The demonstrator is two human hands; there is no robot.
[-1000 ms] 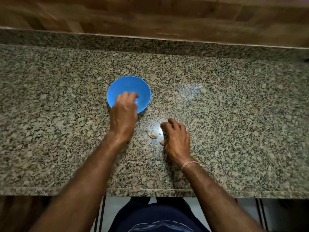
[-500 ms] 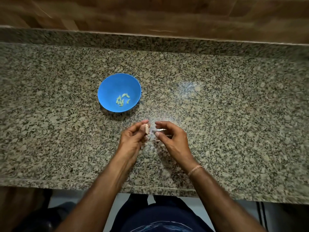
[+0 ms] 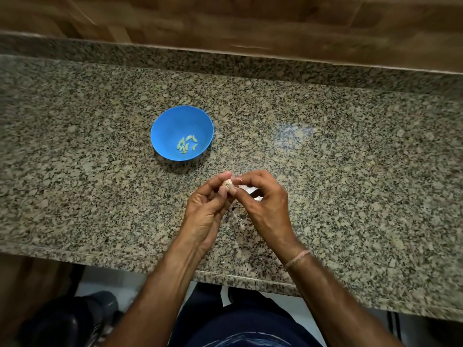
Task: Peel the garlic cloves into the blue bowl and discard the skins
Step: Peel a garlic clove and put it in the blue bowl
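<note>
A blue bowl (image 3: pixel 162 128) stands on the granite counter (image 3: pixel 350 159) and holds several pale peeled garlic cloves (image 3: pixel 186 144). Just in front of the bowl, above the counter, my left hand (image 3: pixel 208 209) pinches a small unpeeled garlic clove (image 3: pixel 227 182) between thumb and fingers. My right hand (image 3: pixel 263 201) meets it from the right, its thumb and forefinger pinching the same clove. A pale scrap of skin (image 3: pixel 246 188) shows between my right hand's fingers.
A granite upstand and a wooden wall (image 3: pixel 225 18) run along the back of the counter. The counter's front edge (image 3: pixel 100 257) lies close to my body, with dark objects on the floor below at the left.
My left hand left the bowl and came back to the middle. Both hands rose from the counter, picked up the clove lying there and closed together on it.
</note>
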